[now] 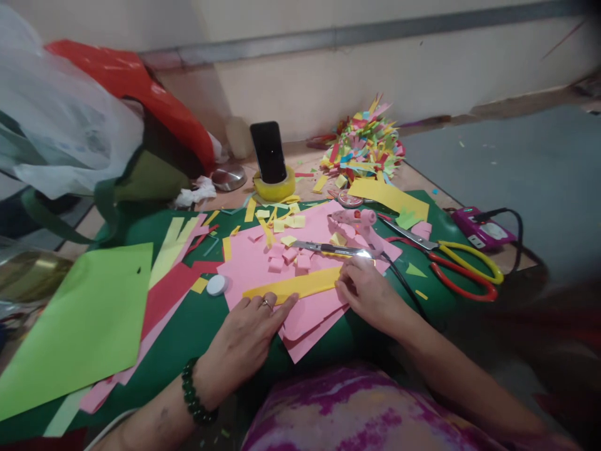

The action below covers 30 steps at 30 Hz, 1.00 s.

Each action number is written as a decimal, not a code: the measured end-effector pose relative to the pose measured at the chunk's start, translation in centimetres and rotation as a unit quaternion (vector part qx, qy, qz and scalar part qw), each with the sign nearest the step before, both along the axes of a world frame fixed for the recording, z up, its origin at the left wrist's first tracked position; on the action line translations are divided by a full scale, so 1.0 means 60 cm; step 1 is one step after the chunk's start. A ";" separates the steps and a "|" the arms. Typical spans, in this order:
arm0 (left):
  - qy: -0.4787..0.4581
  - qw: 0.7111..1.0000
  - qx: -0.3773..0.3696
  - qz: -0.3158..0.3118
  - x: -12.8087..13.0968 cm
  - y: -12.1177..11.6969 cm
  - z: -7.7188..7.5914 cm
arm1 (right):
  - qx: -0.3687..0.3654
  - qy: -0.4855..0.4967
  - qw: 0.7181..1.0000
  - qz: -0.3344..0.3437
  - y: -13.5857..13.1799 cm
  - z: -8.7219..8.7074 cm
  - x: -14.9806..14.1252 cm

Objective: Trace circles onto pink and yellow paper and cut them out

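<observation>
A yellow paper strip (pixel 300 285), with a fold along its lower edge, lies across pink paper sheets (pixel 253 250). My left hand (pixel 251 329) rests on the strip's left part, its index finger stretched out along the lower edge. At the right end, the thumb and fingers of my right hand (pixel 364 285) are closed on the strip. Just beyond it lies a cutter knife (pixel 328 248), its right end close to my right fingers. Small pink paper pieces (pixel 276 257) and yellow pieces (pixel 295 221) are scattered behind the strip. A pink glue gun (pixel 354 217) lies behind the knife.
Scissors with red and yellow handles (pixel 451 257) lie right on the green mat (pixel 188 335). Left are a light green sheet (pixel 89 319) and a white cap (pixel 216 285). Behind stand a phone (pixel 269 152) on yellow tape (pixel 282 188) and a colourful paper-strip pile (pixel 364 144).
</observation>
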<state>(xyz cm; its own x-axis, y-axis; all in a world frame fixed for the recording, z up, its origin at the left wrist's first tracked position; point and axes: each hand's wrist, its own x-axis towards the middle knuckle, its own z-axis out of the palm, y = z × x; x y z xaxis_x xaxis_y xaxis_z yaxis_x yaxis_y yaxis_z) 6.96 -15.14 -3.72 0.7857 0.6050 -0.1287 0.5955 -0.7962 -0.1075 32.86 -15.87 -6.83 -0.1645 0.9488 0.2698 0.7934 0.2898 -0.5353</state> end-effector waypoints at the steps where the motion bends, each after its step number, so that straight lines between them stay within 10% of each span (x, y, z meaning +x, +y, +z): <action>1: -0.001 1.000 0.006 -0.003 0.000 0.001 -0.001 | 0.003 0.000 1.000 0.000 0.000 0.000 0.000; 30: 0.044 0.991 -0.113 -0.053 0.062 0.058 0.029 | 0.037 -0.036 0.999 0.000 -0.006 -0.015 0.006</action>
